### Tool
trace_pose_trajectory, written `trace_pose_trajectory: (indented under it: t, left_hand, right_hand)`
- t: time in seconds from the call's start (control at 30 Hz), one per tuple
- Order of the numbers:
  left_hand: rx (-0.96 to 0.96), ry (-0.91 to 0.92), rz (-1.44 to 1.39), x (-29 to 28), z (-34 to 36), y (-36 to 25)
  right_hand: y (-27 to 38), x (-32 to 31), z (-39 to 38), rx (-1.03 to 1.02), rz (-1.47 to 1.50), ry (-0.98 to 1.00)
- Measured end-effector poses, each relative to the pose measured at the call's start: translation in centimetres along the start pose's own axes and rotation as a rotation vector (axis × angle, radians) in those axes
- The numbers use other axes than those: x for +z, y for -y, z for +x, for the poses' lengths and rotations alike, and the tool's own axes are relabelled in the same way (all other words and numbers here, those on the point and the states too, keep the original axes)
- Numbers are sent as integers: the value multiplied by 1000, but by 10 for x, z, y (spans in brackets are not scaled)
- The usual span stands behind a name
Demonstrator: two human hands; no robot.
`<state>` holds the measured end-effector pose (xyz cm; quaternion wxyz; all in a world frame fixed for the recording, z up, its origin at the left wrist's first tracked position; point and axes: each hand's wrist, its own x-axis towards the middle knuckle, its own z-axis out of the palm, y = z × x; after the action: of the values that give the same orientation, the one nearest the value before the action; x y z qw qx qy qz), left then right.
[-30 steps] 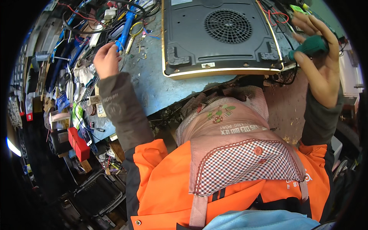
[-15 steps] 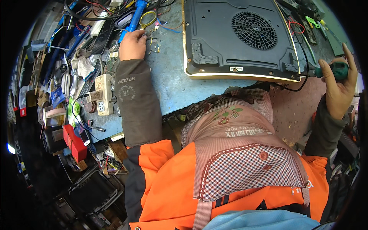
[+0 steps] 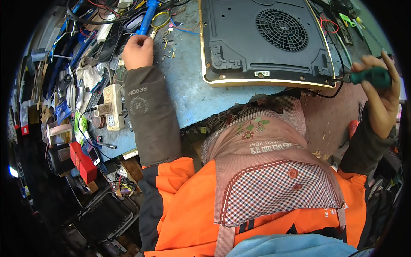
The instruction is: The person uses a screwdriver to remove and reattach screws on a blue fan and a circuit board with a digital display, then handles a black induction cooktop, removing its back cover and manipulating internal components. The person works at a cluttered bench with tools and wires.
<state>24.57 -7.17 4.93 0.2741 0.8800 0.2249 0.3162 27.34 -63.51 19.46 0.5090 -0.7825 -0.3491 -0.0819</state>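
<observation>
Blue workbench (image 3: 188,92) holds a flat black cooker (image 3: 265,40) turned bottom-up, likely heavy and stiff, best gripped by its side edges, while the right hand (image 3: 379,100) wraps a green screwdriver (image 3: 370,77) and the left hand (image 3: 138,51) closes on a blue tool (image 3: 147,16).

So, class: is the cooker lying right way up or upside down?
Upside down: the cooker shows its dark underside, with round fan grille and corner feet facing up.
</observation>
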Motion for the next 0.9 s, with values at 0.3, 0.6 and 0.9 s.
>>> trace_pose_trajectory:
  t: [0.3,0.6,0.9]
  left_hand:
    - [55,-18,-40,8,-1,3]
    - [233,265,340,26,30,-2]
    - [296,192,411,30,23,4]
  right_hand:
    - [0,10,-6,-76,30,-152]
    - [1,-23,-4,-42,-44,144]
    - [11,22,-9,-61,-304,-139]
